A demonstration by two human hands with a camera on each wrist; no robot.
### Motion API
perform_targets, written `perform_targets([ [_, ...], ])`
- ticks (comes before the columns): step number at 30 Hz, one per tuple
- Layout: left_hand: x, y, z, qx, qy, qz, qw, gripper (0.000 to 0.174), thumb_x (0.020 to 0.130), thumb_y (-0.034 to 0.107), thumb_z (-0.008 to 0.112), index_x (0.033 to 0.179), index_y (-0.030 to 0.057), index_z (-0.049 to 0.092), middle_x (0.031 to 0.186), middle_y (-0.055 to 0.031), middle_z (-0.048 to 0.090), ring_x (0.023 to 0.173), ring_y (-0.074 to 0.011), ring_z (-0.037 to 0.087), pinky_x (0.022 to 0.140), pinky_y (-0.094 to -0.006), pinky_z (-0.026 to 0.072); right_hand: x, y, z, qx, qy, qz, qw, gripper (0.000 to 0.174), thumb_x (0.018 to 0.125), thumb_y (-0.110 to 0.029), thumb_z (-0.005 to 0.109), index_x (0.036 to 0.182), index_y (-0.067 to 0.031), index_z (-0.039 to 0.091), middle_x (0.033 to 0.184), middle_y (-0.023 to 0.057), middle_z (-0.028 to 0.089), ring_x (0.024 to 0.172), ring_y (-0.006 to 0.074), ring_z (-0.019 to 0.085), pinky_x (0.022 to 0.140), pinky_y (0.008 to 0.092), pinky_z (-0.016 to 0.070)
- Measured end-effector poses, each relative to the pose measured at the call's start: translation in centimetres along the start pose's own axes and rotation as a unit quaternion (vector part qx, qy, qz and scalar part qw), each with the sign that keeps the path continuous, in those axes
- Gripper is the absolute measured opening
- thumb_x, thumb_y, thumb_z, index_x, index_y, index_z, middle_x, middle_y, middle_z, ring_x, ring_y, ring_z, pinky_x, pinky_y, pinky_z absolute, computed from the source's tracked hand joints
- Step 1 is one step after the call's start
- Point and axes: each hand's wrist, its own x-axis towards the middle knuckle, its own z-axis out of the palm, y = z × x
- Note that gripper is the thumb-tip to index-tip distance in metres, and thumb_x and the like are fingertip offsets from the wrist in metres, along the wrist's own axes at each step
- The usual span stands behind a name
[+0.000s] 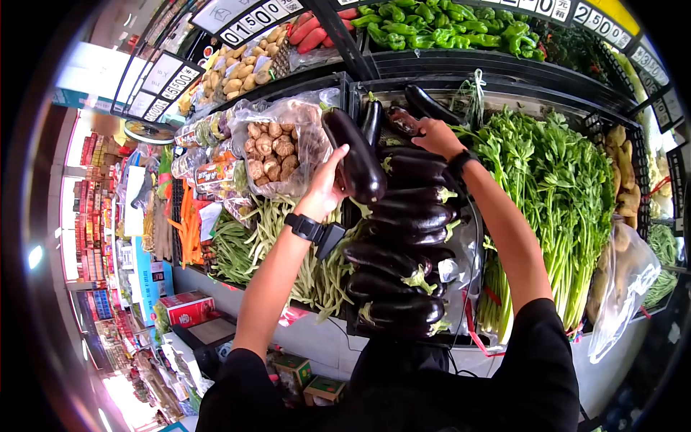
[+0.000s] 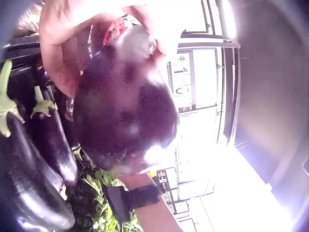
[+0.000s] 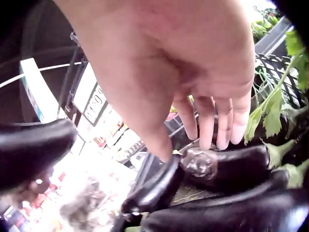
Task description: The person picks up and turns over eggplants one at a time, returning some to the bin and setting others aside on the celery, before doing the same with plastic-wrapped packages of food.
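My left hand (image 1: 324, 191) grips a large, glossy dark purple eggplant (image 1: 353, 155), raised above the display near the bagged mushrooms. In the left wrist view this eggplant (image 2: 125, 106) fills the middle, with fingers around its far end. At the back of the eggplant crate, my right hand (image 1: 437, 139) reaches down with fingers loosely extended. Just under its fingertips lies an eggplant with a brownish, damaged-looking end (image 3: 200, 163). A smaller eggplant (image 3: 157, 186) lies beside it, close below the thumb. Rows of eggplants (image 1: 403, 263) fill the crate between my arms.
Leafy celery (image 1: 540, 209) is heaped right of the eggplants. Green beans (image 1: 277, 248) and a plastic bag of mushrooms (image 1: 270, 151) lie to the left. Green peppers (image 1: 446, 29) sit behind the black divider (image 1: 489, 70); price signs (image 1: 252, 20) hang above.
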Motion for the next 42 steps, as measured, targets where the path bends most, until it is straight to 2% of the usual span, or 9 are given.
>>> perform_targets([
  [4, 6.2, 2.0, -0.2, 0.061, 0.052, 0.01, 0.997, 0.05, 0.088, 0.047, 0.07, 0.12, 0.0093, 0.06, 0.104, -0.0062, 0.067, 0.094, -0.0194, 0.067, 0.084, -0.041, 0.0528, 3.9, 2.0, 4.0, -0.249, 0.011, -0.04, 0.968, 0.048, 0.072, -0.022, 0.082, 0.11, -0.0042, 0.06, 0.099, 0.0115, 0.064, 0.098, 0.0299, 0.064, 0.078, 0.0399, 0.0565],
  [9, 10.2, 3.7, 1.3, 0.193, 0.054, 0.084, 0.976, 0.049, 0.085, 0.037, 0.076, 0.112, -0.002, 0.062, 0.102, -0.0121, 0.069, 0.091, -0.0211, 0.069, 0.078, -0.0367, 0.057, 4.7, 2.1, 6.4, -0.315, 0.034, 0.002, 0.949, 0.029, 0.08, -0.014, 0.07, 0.106, -0.0036, 0.061, 0.103, 0.0099, 0.063, 0.099, 0.0266, 0.063, 0.079, 0.0353, 0.056],
  [13, 14.1, 3.5, 1.7, 0.304, 0.055, 0.065, 0.949, 0.04, 0.085, 0.039, 0.074, 0.101, 0.0035, 0.067, 0.091, -0.0048, 0.07, 0.079, -0.015, 0.068, 0.075, -0.0325, 0.0541, 5.5, 1.1, 5.8, -0.38, -0.012, 0.013, 0.925, 0.029, 0.082, -0.014, 0.069, 0.109, -0.0055, 0.063, 0.103, 0.0089, 0.066, 0.099, 0.0246, 0.065, 0.075, 0.0347, 0.0552],
  [20, 16.9, 4.1, 1.2, 0.329, 0.074, 0.007, 0.941, 0.036, 0.085, 0.038, 0.075, 0.093, 0.0037, 0.07, 0.087, -0.0039, 0.071, 0.075, -0.0138, 0.068, 0.071, -0.0311, 0.0543, 6.6, 2.2, 4.6, -0.241, -0.095, 0.051, 0.965, 0.062, 0.059, -0.029, 0.089, 0.102, -0.0021, 0.054, 0.092, 0.0142, 0.07, 0.086, 0.0342, 0.071, 0.07, 0.0406, 0.0575],
  [26, 19.0, 5.4, 1.1, 0.422, 0.015, -0.065, 0.904, 0.041, 0.082, 0.044, 0.076, 0.096, 0.0057, 0.071, 0.091, -0.0027, 0.071, 0.073, -0.0127, 0.067, 0.07, -0.0282, 0.0528, 3.0, 0.0, -4.5, -0.119, 0.006, 0.084, 0.989, 0.064, 0.063, -0.047, 0.085, 0.099, -0.0014, 0.06, 0.09, 0.0201, 0.069, 0.083, 0.0393, 0.069, 0.076, 0.0463, 0.0555],
  [31, 22.3, 2.7, 2.6, 0.393, -0.006, -0.002, 0.92, 0.038, 0.082, 0.042, 0.077, 0.086, 0.0054, 0.07, 0.075, -0.0022, 0.067, 0.059, -0.0129, 0.064, 0.059, -0.0275, 0.0516, 0.1, -0.1, -11.0, 0.012, 0.048, 0.081, 0.995, 0.064, 0.068, -0.04, 0.087, 0.105, 0.0057, 0.062, 0.095, 0.0224, 0.071, 0.086, 0.0341, 0.07, 0.081, 0.0396, 0.0529],
  [35, 23.2, 0.4, 5.5, 0.572, 0.165, 0.174, 0.784, 0.06, 0.075, 0.051, 0.08, 0.077, -0.0077, 0.066, 0.071, -0.0112, 0.065, 0.067, -0.0196, 0.067, 0.064, -0.0337, 0.0516, -2.7, -1.4, -12.8, 0.152, 0.077, 0.096, 0.981, 0.069, 0.068, -0.045, 0.087, 0.106, 0.0085, 0.063, 0.094, 0.0215, 0.071, 0.086, 0.0303, 0.07, 0.082, 0.038, 0.0532],
  [40, 20.5, 0.4, 5.0, 0.495, 0.094, 0.171, 0.847, 0.064, 0.083, 0.056, 0.068, 0.093, -0.0073, 0.069, 0.091, -0.0212, 0.07, 0.083, -0.0337, 0.068, 0.076, -0.0417, 0.0512, -7.1, -4.8, -11.8, 0.267, 0.03, 0.107, 0.957, 0.07, 0.072, -0.04, 0.086, 0.117, 0.0085, 0.06, 0.106, 0.0154, 0.07, 0.095, 0.0208, 0.066, 0.09, 0.0329, 0.051],
  [42, 15.6, 0.8, 5.3, 0.431, -0.014, 0.137, 0.892, 0.064, 0.093, 0.059, 0.056, 0.105, -0.0022, 0.067, 0.105, -0.0115, 0.069, 0.091, -0.0228, 0.065, 0.079, -0.038, 0.049, -8.7, -6.4, -10.5, 0.293, -0.007, 0.108, 0.95, 0.072, 0.07, -0.04, 0.087, 0.116, 0.0089, 0.06, 0.104, 0.0163, 0.07, 0.093, 0.021, 0.067, 0.087, 0.0323, 0.0522],
])
